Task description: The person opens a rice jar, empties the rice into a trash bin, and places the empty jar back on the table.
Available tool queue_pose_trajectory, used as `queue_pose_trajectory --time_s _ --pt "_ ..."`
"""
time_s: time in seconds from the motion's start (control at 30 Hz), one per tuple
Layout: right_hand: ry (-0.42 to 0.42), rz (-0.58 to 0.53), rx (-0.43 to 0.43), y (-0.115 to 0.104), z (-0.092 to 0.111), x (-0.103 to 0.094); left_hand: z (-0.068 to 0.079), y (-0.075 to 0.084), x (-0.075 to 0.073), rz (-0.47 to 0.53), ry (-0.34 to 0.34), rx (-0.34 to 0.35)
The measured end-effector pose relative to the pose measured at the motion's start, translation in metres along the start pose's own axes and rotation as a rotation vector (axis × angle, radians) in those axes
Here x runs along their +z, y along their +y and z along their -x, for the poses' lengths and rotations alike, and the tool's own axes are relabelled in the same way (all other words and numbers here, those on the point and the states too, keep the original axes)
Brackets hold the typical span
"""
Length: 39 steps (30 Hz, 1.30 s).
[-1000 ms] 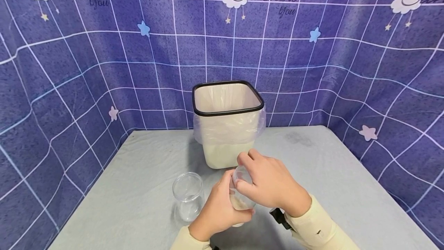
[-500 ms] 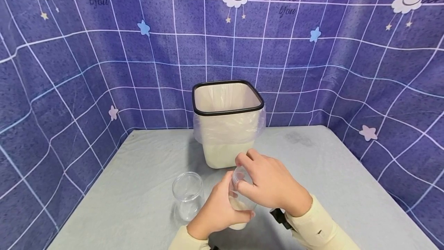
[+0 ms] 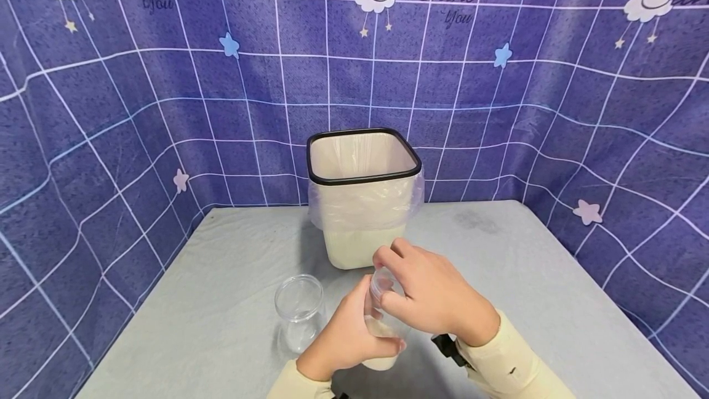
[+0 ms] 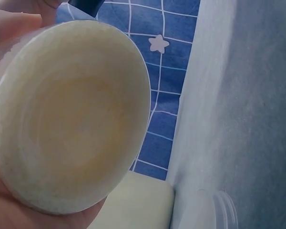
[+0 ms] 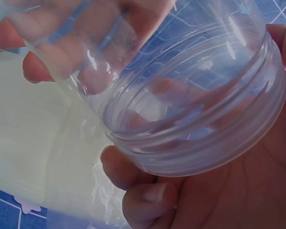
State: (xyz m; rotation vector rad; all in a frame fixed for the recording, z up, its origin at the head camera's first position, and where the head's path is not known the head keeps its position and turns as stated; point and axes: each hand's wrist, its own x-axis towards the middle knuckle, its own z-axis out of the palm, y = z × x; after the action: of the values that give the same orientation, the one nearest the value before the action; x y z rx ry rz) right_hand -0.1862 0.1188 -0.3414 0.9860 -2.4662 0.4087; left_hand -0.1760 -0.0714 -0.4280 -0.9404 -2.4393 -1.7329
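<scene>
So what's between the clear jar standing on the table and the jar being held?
The person's left hand, gripping the held jar. That shows in the head view, with the standing jar on the hand's other side.

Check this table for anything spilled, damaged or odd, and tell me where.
One oddity: a dark smudge marks the grey cloth tabletop, right of the black-rimmed white bin, unlike the paler fabric around it; stain or damp, I can't tell. No spill shows around the held clear cylindrical jar.
</scene>
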Motion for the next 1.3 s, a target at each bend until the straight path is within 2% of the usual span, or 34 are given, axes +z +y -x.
queue_pose_trajectory --time_s 0.77,1.13,1.3 --pt "-0.044 -0.072 -0.047 0.0006 0.0016 -0.0028 0.0006 -0.0022 -0.002 0.077 -0.042 -0.01" --pt "-0.1 -0.042 -0.001 0.0012 0.003 -0.0048 0.0005 -0.0047 -0.0021 0.051 0.011 -0.016" --pt "-0.14 -0.04 0.073 0.0009 0.0042 -0.0057 0.0001 -0.0035 -0.0014 0.032 0.023 -0.011"
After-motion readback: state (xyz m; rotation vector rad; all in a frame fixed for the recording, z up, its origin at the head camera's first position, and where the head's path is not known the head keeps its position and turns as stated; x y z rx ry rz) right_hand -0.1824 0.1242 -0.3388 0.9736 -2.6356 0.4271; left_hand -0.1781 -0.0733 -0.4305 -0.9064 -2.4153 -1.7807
